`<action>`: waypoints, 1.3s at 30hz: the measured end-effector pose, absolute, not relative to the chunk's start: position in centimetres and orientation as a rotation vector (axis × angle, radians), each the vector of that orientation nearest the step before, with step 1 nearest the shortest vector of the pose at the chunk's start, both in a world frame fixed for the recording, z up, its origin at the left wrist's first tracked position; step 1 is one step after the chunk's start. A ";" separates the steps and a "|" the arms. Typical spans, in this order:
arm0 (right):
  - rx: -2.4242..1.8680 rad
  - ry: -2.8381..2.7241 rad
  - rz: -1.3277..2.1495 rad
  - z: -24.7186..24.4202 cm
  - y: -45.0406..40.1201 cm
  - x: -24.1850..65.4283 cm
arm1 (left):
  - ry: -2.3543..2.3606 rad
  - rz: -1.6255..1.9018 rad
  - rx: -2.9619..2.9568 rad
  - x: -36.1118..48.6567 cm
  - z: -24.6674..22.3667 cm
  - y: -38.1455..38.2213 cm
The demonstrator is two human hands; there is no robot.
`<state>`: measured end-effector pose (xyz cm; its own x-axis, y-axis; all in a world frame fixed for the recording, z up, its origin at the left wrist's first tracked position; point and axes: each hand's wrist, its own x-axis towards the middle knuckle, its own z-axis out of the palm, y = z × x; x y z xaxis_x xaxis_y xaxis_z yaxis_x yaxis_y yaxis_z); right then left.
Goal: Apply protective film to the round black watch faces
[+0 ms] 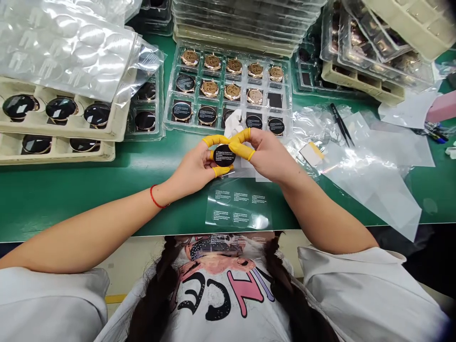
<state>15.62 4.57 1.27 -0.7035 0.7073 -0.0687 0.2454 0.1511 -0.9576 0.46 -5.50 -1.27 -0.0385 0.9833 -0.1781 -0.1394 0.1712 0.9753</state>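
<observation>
Between the yellow-capped fingers of my left hand (pixel 199 164) is a round black watch face (pixel 223 156) with white printed text, tilted up toward me. My right hand (pixel 265 152) pinches at its upper right edge with thumb and forefinger, both in yellow finger cots. Whether those fingers grip the watch or a film on it is hidden. Just below lies a clear sheet of printed round stickers (pixel 237 204), overhanging the table's front edge. Behind my hands a clear tray (pixel 171 121) holds several watches, some with gold backs up, some with black faces. White crumpled tissue (pixel 233 122) rests against it.
Cream trays of black-faced watches (pixel 121 128) stand at the left under clear plastic trays (pixel 64 52). Stacked clear trays (pixel 245 23) rise at the back. On the right lie black tweezers (pixel 341 124), clear film (pixel 381 175) and a small white-and-yellow pad (pixel 311 154).
</observation>
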 end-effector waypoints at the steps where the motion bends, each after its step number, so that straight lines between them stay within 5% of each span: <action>1: -0.906 -2.057 1.543 1.4 4.5 15.6 | 1.222 1.175 0.960 0.4 -1.3 -5.5; 39: -0.884 -2.022 1.585 1.3 4.5 15.8 | 1.234 1.162 0.918 0.5 -0.8 -5.4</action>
